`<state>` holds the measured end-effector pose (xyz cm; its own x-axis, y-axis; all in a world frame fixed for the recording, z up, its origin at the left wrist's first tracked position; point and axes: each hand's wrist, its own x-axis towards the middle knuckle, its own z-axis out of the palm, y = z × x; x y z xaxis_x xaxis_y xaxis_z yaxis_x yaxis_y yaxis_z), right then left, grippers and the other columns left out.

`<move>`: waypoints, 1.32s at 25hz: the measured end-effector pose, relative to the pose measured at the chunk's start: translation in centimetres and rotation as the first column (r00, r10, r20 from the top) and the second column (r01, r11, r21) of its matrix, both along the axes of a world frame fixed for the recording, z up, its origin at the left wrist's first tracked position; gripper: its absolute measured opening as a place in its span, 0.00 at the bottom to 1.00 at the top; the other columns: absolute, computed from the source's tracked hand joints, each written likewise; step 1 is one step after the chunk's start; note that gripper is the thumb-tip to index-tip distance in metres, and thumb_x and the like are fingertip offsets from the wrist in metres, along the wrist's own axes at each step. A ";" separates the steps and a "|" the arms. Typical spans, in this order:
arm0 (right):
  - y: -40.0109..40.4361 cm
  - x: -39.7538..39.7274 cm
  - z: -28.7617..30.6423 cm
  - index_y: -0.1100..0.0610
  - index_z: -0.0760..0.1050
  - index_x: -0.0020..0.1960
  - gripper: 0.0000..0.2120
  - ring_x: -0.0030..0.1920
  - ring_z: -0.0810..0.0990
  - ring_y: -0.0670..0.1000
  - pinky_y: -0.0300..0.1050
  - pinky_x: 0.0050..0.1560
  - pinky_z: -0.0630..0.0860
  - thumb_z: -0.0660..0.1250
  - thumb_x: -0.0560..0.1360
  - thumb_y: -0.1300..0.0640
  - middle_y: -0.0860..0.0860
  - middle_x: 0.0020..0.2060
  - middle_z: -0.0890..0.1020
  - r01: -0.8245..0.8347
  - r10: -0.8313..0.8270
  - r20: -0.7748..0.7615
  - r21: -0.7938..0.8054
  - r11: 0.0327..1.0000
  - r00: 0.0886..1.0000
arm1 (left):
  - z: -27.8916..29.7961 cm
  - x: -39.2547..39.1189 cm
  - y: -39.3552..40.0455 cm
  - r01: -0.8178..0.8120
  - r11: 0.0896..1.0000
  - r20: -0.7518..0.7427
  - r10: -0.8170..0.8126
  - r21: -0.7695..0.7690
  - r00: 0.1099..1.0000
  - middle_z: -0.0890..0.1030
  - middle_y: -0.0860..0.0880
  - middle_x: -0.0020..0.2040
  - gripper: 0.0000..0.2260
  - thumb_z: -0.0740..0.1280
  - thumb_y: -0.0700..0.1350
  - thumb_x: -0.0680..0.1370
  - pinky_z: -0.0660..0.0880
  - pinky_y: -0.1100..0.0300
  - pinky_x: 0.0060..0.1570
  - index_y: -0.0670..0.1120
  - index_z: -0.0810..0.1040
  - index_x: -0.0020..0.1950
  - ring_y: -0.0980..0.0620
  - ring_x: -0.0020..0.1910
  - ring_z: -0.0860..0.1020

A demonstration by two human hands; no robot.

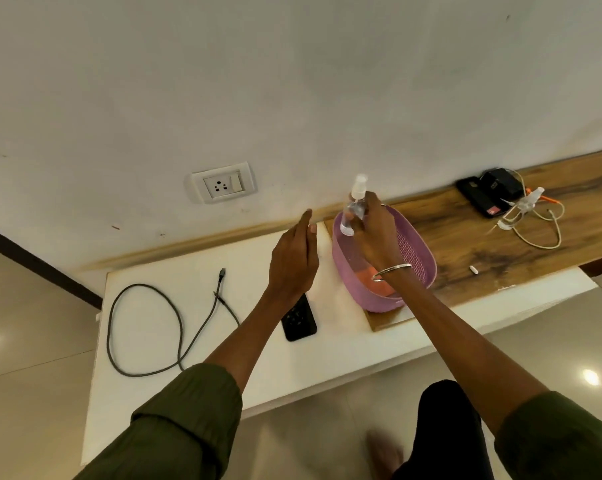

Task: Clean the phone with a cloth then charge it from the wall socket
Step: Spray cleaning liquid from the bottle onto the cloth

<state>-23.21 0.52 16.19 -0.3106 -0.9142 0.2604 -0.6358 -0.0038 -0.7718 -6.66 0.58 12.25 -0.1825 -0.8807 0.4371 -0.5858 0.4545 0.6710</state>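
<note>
A black phone (299,322) lies flat on the white table (188,358), partly under my left wrist. My left hand (294,261) hovers above it, open, fingers pointing toward the wall. My right hand (374,233) grips a clear spray bottle (354,206) with a white nozzle, held over the pink basket (415,251). An orange cloth (377,284) lies in the basket's bottom, partly hidden by my right wrist. A grey charging cable (147,327) is looped on the table at the left. The white wall socket (223,186) sits on the wall above the table.
The basket stands on a wooden shelf (483,244) that runs right. At its far end lie black devices (489,195), a second small spray bottle (529,199) and a pale cable (541,233). A small white cap (474,270) lies on the wood.
</note>
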 end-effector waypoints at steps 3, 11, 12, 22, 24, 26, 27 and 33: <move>1.1 3.3 1.1 0.60 0.70 0.63 0.16 0.53 0.80 0.55 0.43 0.48 0.74 0.67 0.76 0.61 0.57 0.54 0.81 -0.092 0.092 -0.023 -0.002 0.996 0.996 | 2.6 -0.1 0.3 -0.032 0.995 -0.076 0.025 -0.098 0.997 0.80 0.46 0.63 0.19 0.54 0.48 0.85 0.74 0.54 0.62 0.45 0.66 0.75 0.51 0.59 0.75; 5.3 9.6 -0.3 0.60 0.65 0.69 0.21 0.61 0.77 0.56 0.47 0.59 0.75 0.64 0.78 0.62 0.57 0.61 0.78 -0.244 0.245 0.013 0.161 0.956 0.969 | 5.3 4.4 1.7 0.200 0.976 -0.196 -0.181 0.083 0.964 0.84 0.49 0.58 0.15 0.58 0.43 0.84 0.78 0.56 0.62 0.46 0.74 0.70 0.54 0.57 0.80; 5.7 10.1 -0.5 0.60 0.65 0.69 0.20 0.61 0.77 0.56 0.47 0.59 0.75 0.64 0.78 0.62 0.57 0.61 0.78 -0.254 0.252 0.034 0.177 0.951 0.967 | 5.4 4.9 1.9 0.220 0.970 -0.232 -0.192 0.100 0.954 0.84 0.46 0.56 0.14 0.59 0.40 0.83 0.78 0.54 0.61 0.43 0.76 0.67 0.53 0.56 0.81; 8.1 12.1 -1.6 0.53 0.66 0.69 0.23 0.54 0.79 0.56 0.51 0.53 0.78 0.67 0.76 0.57 0.56 0.55 0.81 -0.233 0.230 0.042 0.100 0.967 0.972 | 6.7 7.4 3.8 0.143 0.973 -0.335 -0.075 0.182 0.939 0.86 0.49 0.40 0.08 0.68 0.32 0.74 0.80 0.63 0.49 0.43 0.83 0.46 0.58 0.42 0.84; 8.1 12.4 -1.5 0.52 0.67 0.68 0.23 0.54 0.79 0.56 0.51 0.52 0.78 0.69 0.75 0.56 0.56 0.54 0.82 -0.193 0.192 0.024 0.082 0.978 0.981 | 6.8 7.1 4.2 0.076 0.986 -0.350 -0.020 0.147 0.936 0.85 0.50 0.36 0.07 0.70 0.33 0.73 0.81 0.58 0.47 0.44 0.83 0.41 0.57 0.38 0.83; 8.2 12.9 -1.5 0.51 0.68 0.66 0.22 0.52 0.79 0.56 0.50 0.50 0.79 0.69 0.74 0.55 0.56 0.52 0.82 -0.154 0.154 0.001 0.061 0.986 0.988 | 6.7 6.6 4.8 -0.011 0.991 -0.414 0.067 0.136 0.908 0.85 0.48 0.35 0.02 0.73 0.36 0.73 0.82 0.56 0.46 0.42 0.84 0.41 0.53 0.37 0.84; 8.2 13.2 -1.7 0.51 0.68 0.66 0.22 0.51 0.78 0.55 0.49 0.49 0.79 0.70 0.74 0.54 0.56 0.51 0.81 -0.138 0.139 -0.011 0.059 0.989 0.990 | 6.9 6.3 5.1 -0.071 0.989 -0.462 0.125 0.131 0.878 0.86 0.48 0.35 0.01 0.75 0.39 0.72 0.82 0.58 0.45 0.42 0.84 0.41 0.54 0.36 0.85; 9.5 13.7 -3.3 0.52 0.69 0.65 0.21 0.51 0.77 0.54 0.47 0.48 0.77 0.69 0.75 0.52 0.55 0.51 0.79 -0.172 0.170 0.029 0.073 0.982 0.985 | 8.8 6.2 4.1 -0.097 0.989 -0.509 0.141 0.111 0.849 0.86 0.54 0.40 0.07 0.79 0.43 0.68 0.80 0.64 0.49 0.44 0.86 0.44 0.61 0.41 0.85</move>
<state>-9.48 10.05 12.90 -0.1528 -0.9710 0.1840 -0.6135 -0.0528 -0.7880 -0.48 4.70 21.05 0.1577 -0.9164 0.3678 -0.1928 0.3367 0.9217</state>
